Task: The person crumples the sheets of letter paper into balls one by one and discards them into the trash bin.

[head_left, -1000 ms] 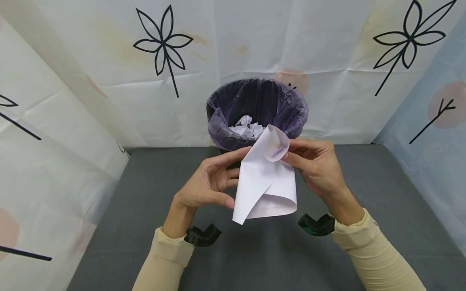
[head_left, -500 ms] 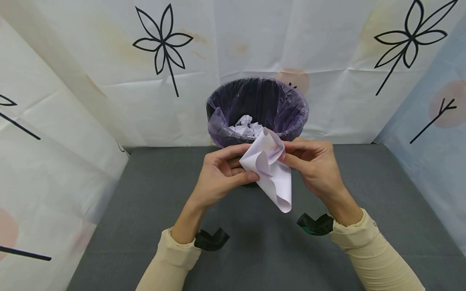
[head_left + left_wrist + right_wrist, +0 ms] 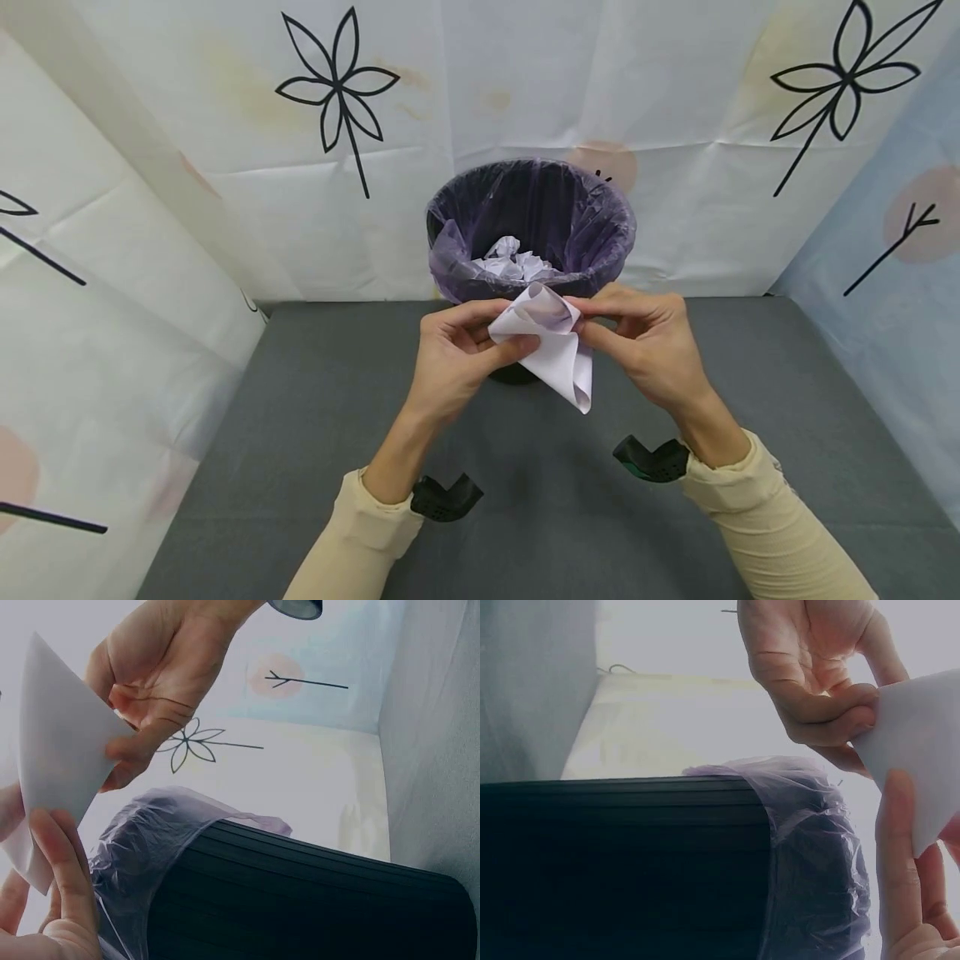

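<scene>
A white sheet of paper point(image 3: 553, 357), rolled and folded into a cone-like shape, is held up between both hands in front of the bin. My left hand point(image 3: 457, 362) pinches its left side, thumb on the near face and fingers behind. At the upper right edge, my right hand point(image 3: 645, 337) pinches the paper between thumb and index finger. In the left wrist view the underside of the paper point(image 3: 64, 742) looks smooth and pointed. The right wrist view shows fingertips of both hands on the paper point(image 3: 919, 742).
A dark bin point(image 3: 630, 862) with a purple plastic liner point(image 3: 600, 225) stands just beyond the hands. Crumpled white paper point(image 3: 510, 260) lies inside it. The grey table point(image 3: 315, 400) is bordered by printed white cloth point(image 3: 337, 242) at the back and sides.
The left hand has moved up and inward, its thumb now over the paper's near face. The paper has gone from a wider loose fold to a smaller, tighter one. The right hand has barely shifted.
</scene>
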`<state>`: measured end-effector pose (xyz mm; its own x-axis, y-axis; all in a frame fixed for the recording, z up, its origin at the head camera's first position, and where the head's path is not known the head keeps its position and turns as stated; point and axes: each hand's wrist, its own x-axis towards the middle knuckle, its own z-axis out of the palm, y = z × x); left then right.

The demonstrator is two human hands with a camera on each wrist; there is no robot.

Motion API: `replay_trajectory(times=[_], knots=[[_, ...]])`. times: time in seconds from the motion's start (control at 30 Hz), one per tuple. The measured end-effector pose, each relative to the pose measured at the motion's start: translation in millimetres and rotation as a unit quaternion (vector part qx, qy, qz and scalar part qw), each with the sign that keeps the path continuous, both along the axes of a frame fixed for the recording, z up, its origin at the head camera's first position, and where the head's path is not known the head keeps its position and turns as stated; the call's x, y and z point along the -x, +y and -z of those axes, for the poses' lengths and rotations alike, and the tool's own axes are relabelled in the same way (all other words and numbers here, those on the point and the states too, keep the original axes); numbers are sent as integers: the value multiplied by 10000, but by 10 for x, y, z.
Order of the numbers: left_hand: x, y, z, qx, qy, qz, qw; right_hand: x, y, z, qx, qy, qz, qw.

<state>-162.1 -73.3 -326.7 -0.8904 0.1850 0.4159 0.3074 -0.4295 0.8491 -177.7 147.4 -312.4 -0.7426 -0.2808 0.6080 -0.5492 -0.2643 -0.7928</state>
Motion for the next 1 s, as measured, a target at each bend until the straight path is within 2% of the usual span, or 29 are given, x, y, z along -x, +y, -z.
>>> replay_trajectory(times=[0.1,0.33,0.47,0.7,1.0], knots=[[13,-3,7,-71,-48,-37,10000,1,23,8,-177,158,-164,9996],[5,-30,-16,-116,-233,-125,9996,3,98,26,-401,142,-1405,9892],[3,-40,-27,-42,-328,-140,9994,2,85,37,-449,172,-1321,9901],[14,-48,-42,148,-159,-132,9997,-3,17,70,0,488,-1150,9922],[28,-72,-42,262,-273,-161,9992,32,4,116,108,736,-1385,9876]])
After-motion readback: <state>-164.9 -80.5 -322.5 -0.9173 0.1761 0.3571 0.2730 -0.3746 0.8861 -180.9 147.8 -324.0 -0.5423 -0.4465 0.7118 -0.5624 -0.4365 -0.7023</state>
